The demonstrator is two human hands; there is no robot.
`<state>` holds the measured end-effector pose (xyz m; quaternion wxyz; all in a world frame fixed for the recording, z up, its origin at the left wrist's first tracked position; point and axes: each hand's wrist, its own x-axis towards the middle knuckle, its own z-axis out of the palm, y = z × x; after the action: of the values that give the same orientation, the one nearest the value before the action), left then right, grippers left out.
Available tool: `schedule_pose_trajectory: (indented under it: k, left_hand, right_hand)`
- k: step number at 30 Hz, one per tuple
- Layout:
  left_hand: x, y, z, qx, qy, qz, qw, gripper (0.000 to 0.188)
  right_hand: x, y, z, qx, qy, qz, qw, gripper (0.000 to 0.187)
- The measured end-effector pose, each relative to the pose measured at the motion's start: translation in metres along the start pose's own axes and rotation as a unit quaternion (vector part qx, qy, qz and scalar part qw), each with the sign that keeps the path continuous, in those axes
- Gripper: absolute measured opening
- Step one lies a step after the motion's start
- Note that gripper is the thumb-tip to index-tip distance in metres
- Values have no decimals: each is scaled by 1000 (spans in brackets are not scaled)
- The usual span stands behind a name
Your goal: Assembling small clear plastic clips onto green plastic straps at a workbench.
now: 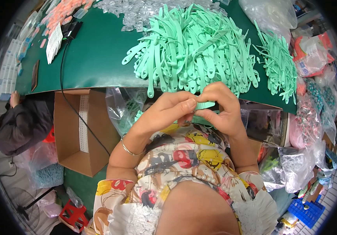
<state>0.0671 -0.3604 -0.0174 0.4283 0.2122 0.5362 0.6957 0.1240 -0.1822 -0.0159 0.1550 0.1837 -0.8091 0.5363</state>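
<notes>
Both hands pinch one green strap just off the table edge, left hand and right hand touching; strap pile at 12 o'clock, open box at 9, tight space

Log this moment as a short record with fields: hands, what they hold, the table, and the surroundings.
left hand: raised in front of the chest, fingers pinching one end of a mint-green plastic strip
right hand: pinching the other end of the same strip
table: dark green top, in front of the hands
on table: large heap of green strips; smaller heap to its right; clear plastic pieces at the far edge
below table: open cardboard box on the left
nearby: another person at far left
</notes>
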Motion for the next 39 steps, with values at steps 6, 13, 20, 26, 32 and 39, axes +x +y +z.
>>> schedule_pose_trajectory:
  k: [6,13,20,26,32,39]
  left_hand:
    - [0,7,-1,27,-29,25,999,26]
    - [5,13,-6,26,-51,-15,998,27]
    - [-14,11,-36,308,-74,-23,948,23]
    - [-49,-75,-75,427,-47,-124,895,30]
    - [-67,-71,-73,469,7,-93,878,31]
    - [-39,-10,-57,483,59,94,869,21]
  right_hand:
    - [-10,3,-1,133,6,74,988,28]
    - [-11,1,-14,112,9,95,989,27]
    - [-43,-3,-51,-36,-20,205,978,24]
    - [-109,38,-32,-147,-159,232,948,21]
    - [-54,12,-89,-85,-41,248,964,12]
    - [21,122,-189,-661,124,88,735,21]
